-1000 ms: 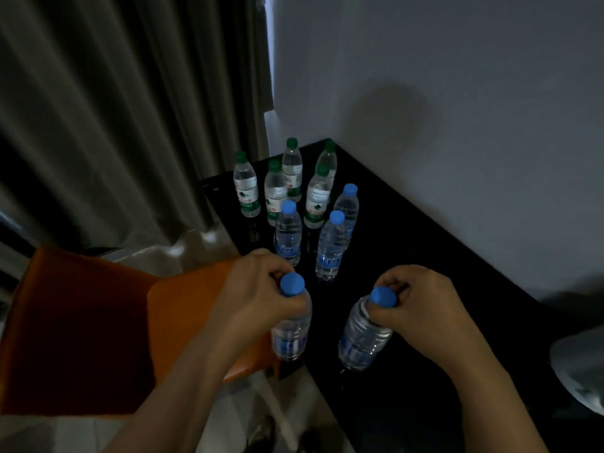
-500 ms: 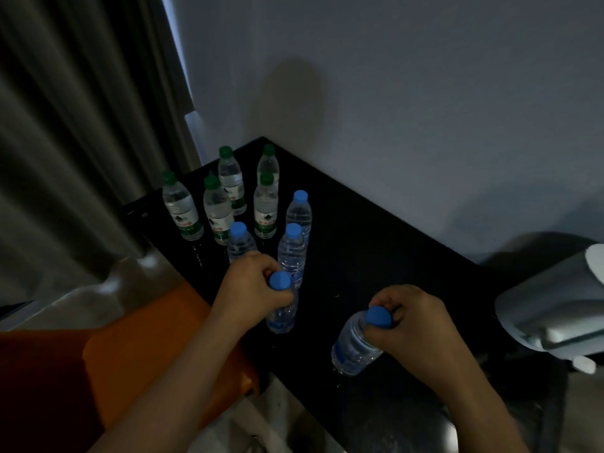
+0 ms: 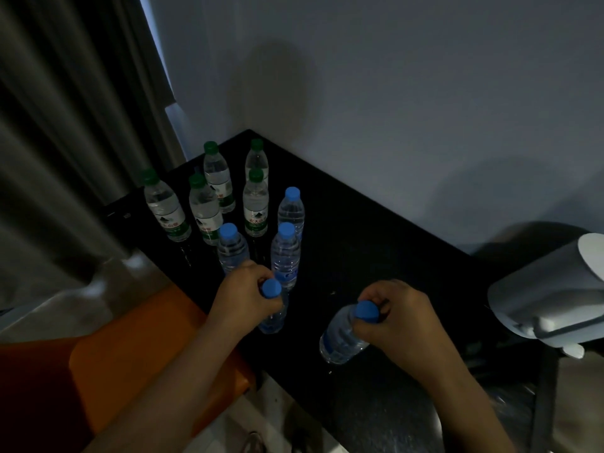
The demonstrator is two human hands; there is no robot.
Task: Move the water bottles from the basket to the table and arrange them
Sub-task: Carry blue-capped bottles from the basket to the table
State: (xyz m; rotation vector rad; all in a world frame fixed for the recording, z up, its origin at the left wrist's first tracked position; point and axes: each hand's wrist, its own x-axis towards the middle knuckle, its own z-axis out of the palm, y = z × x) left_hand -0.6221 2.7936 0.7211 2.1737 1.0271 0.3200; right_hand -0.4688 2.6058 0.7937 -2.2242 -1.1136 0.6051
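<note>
My left hand [image 3: 243,294] grips the neck of a blue-capped water bottle [image 3: 273,317] standing upright on the black table [image 3: 376,250], just in front of the other bottles. My right hand [image 3: 402,317] holds a second blue-capped bottle [image 3: 341,336] by its neck, tilted with its base to the left, low over the table. Three more blue-capped bottles [image 3: 286,253] stand behind my left hand. Several green-capped bottles [image 3: 255,204] stand grouped in the far corner. No basket is in view.
A grey curtain [image 3: 65,125] hangs at the left and a pale wall [image 3: 408,93] runs behind the table. An orange seat [image 3: 130,361] lies below the table's left edge. A grey-white appliance [image 3: 552,295] stands at the right end of the table.
Both hands carried their bottles forward over the table. The left bottle went from beside the table's edge to upright against the blue-capped group. The view swung right, showing the appliance.
</note>
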